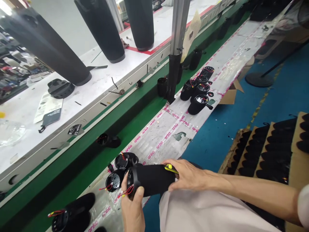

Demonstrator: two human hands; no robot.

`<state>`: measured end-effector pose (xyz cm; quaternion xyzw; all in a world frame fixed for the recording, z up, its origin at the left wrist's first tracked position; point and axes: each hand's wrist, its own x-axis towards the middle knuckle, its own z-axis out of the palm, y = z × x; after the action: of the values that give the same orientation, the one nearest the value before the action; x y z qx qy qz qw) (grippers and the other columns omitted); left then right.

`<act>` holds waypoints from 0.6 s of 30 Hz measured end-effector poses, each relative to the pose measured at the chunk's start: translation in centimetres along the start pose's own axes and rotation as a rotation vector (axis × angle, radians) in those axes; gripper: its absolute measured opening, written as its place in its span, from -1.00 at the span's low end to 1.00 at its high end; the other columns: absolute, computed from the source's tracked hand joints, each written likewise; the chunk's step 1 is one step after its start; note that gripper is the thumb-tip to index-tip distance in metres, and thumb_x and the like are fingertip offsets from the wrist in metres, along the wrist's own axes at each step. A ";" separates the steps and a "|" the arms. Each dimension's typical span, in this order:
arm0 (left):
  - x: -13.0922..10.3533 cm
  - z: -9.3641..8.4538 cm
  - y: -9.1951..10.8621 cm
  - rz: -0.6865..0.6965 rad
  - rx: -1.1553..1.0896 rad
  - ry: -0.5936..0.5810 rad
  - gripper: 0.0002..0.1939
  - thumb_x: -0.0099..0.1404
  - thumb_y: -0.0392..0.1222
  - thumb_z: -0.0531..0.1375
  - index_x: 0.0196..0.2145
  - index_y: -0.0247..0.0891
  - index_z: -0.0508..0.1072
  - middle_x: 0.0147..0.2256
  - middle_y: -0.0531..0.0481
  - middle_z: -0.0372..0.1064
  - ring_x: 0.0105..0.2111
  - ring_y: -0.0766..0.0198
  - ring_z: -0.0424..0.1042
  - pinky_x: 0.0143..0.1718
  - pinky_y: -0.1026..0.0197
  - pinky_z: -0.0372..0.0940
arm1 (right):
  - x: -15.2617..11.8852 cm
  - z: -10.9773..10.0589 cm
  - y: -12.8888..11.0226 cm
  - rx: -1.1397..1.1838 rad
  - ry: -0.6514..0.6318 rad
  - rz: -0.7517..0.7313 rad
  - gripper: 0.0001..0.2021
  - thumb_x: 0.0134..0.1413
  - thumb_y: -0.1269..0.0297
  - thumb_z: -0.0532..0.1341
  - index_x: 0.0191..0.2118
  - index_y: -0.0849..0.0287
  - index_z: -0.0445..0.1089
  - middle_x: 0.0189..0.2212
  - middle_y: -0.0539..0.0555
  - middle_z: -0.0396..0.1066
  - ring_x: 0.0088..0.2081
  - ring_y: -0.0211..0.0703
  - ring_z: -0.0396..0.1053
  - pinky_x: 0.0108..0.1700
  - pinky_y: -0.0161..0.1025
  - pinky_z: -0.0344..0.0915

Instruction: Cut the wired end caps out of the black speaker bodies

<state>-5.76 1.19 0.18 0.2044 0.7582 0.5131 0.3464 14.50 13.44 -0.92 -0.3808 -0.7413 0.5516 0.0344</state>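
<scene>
A black fabric-covered cylinder [155, 178] lies on its side between my two hands, above the taped ledge. My left hand [133, 206] grips its open end, thumb on the rim, where red wires with a yellow tip stick out. At the other end, my right hand [184, 175] is closed around the cylinder's edge and a yellow-and-black tool [171, 168]. The tool rests against the fabric; its tip cannot be made out. Just beyond my left hand, two black cylinders [122, 161] [113, 181] with wires stand on the ledge.
Several black cylinders stand farther up the ledge [166, 129] and lie at the lower left. A green belt [135, 116] runs beside it, with a metal post [177, 38]. Large black cylinders stand on the white bench [96, 87]. Trays of black parts [275, 151] are at the right.
</scene>
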 end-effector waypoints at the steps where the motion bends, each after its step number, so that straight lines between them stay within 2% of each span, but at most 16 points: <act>1: 0.3 0.2 0.4 0.021 0.070 -0.014 -0.21 0.12 0.21 0.33 0.23 -0.12 0.30 0.08 -0.16 0.48 0.09 -0.08 0.48 0.13 -0.10 0.38 | 0.2 0.0 0.7 0.012 0.029 -0.023 -0.18 -0.16 0.06 0.51 0.26 0.12 0.30 -0.03 0.13 0.51 -0.03 0.11 0.47 0.05 -0.03 0.34; 4: 1.4 2.0 1.3 0.129 0.334 -0.036 -0.25 0.04 0.08 0.42 0.14 -0.13 0.33 0.05 -0.16 0.47 0.03 -0.07 0.49 0.10 -0.12 0.38 | 0.9 0.2 3.1 0.049 0.178 -0.008 -0.30 0.03 0.12 0.39 0.29 0.13 0.25 0.12 0.19 0.45 -0.05 0.06 0.49 0.07 -0.01 0.34; 7: 3.3 4.6 1.5 0.273 0.598 -0.046 -0.25 0.05 0.06 0.43 0.15 -0.19 0.32 0.04 -0.25 0.48 0.02 -0.16 0.50 0.10 -0.24 0.35 | 1.0 0.1 5.1 0.056 0.292 0.066 -0.42 0.18 0.07 0.26 0.25 0.19 0.24 0.10 0.25 0.46 0.00 0.11 0.48 0.09 0.05 0.32; 9: 5.3 6.0 1.2 0.403 0.758 -0.046 -0.29 0.08 0.04 0.41 0.13 -0.25 0.33 0.06 -0.32 0.47 0.11 -0.22 0.44 0.24 -0.35 0.18 | 0.5 -0.1 6.0 0.066 0.330 0.086 -0.45 0.20 0.03 0.22 0.22 0.20 0.26 0.09 0.24 0.47 0.06 0.13 0.45 0.11 0.04 0.32; 10: 6.3 6.4 1.0 0.470 0.831 -0.048 -0.31 0.09 0.03 0.41 0.11 -0.27 0.35 0.09 -0.34 0.46 0.18 -0.23 0.38 0.34 -0.38 -0.01 | 0.2 -0.1 6.4 0.070 0.339 0.091 -0.46 0.21 0.02 0.21 0.21 0.20 0.27 0.09 0.24 0.48 0.08 0.13 0.45 0.11 0.03 0.32; 12: 8.4 6.8 0.4 0.565 0.967 -0.026 -0.35 0.13 0.02 0.39 0.09 -0.34 0.36 0.12 -0.42 0.44 0.29 -0.25 0.26 0.41 -0.41 -0.32 | -0.6 -0.1 7.1 0.077 0.347 0.099 -0.49 0.21 0.01 0.20 0.18 0.19 0.30 0.07 0.22 0.49 0.07 0.13 0.47 0.11 0.03 0.34; 13: 9.4 6.8 0.1 0.590 1.029 -0.009 -0.35 0.14 0.01 0.38 0.09 -0.39 0.36 0.12 -0.46 0.43 0.32 -0.27 0.22 0.40 -0.43 -0.39 | -0.9 0.0 7.5 0.079 0.351 0.104 -0.50 0.22 0.01 0.19 0.17 0.19 0.31 0.05 0.22 0.50 0.06 0.14 0.48 0.10 0.04 0.35; 16: 11.4 6.3 -0.7 0.605 1.185 0.046 -0.33 0.12 -0.03 0.39 0.09 -0.49 0.37 0.13 -0.54 0.40 0.37 -0.35 0.08 0.36 -0.50 -0.37 | -1.8 0.6 8.9 0.098 0.359 0.125 -0.53 0.25 0.01 0.18 0.17 0.15 0.31 0.04 0.21 0.52 0.05 0.16 0.48 0.10 0.08 0.36; 18: 11.9 5.7 -1.0 0.584 1.260 0.076 -0.30 0.11 -0.03 0.39 0.09 -0.56 0.38 0.16 -0.61 0.35 0.38 -0.41 0.02 0.34 -0.55 -0.35 | -2.1 1.1 9.6 0.125 0.345 0.139 -0.54 0.27 0.00 0.17 0.17 0.12 0.32 0.06 0.21 0.51 0.08 0.16 0.47 0.13 0.09 0.34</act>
<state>-9.57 12.38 -5.84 0.5439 0.8372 0.0545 -0.0173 20.52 12.33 -8.71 -0.5172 -0.6604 0.5244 0.1463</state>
